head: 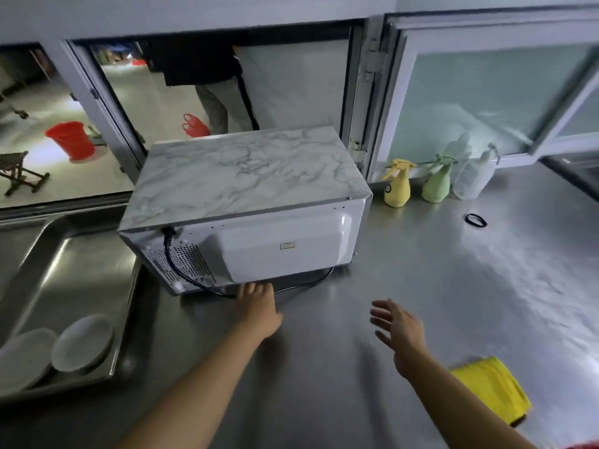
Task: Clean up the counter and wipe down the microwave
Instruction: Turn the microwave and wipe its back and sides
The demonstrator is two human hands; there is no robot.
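A white microwave with a marble-patterned top stands on the steel counter, its back panel and black power cord turned toward me. My left hand reaches to the bottom edge of that back panel, fingertips tucked under it by the cord; whether it grips anything I cannot tell. My right hand hovers open above the counter, fingers spread, holding nothing. A folded yellow cloth lies on the counter at the lower right, behind my right forearm.
A yellow spray bottle, a green one and a clear one stand by the window ledge. A black ring lies on the counter. A steel sink at left holds white plates. A person stands beyond the open hatch.
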